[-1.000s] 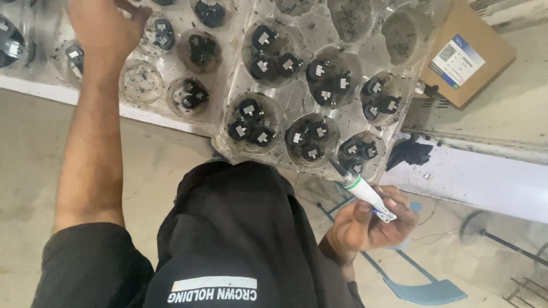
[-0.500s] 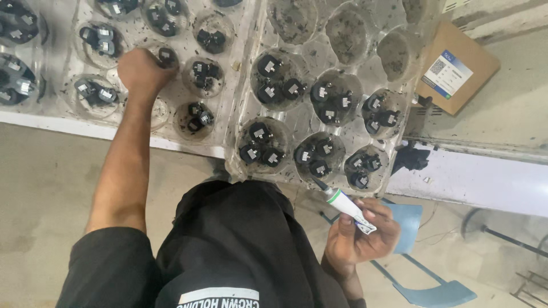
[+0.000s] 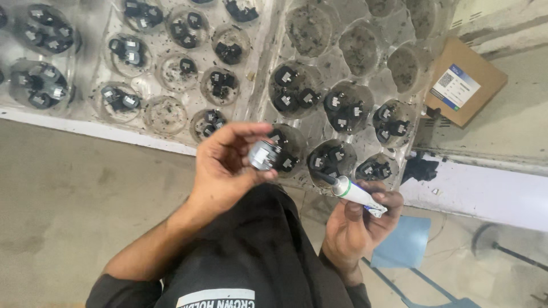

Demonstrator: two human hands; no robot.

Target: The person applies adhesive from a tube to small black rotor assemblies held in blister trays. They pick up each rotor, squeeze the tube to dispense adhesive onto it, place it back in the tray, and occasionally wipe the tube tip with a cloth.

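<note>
two hands are busy low in the view. right hand at five o'clock is closed round a white tube, its dark nozzle aimed at ten o'clock. left hand, near centre, pinches a small black part in its fingertips. this looks like the dabbing step: nozzle and part must meet. beyond, at twelve o'clock, clear trays of like parts cover the worktop.

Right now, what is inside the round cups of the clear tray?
Most cups of the clear tray hold small black parts; the upper right ones hold only dark crumbs. The left hand covers one cup partly.
</note>
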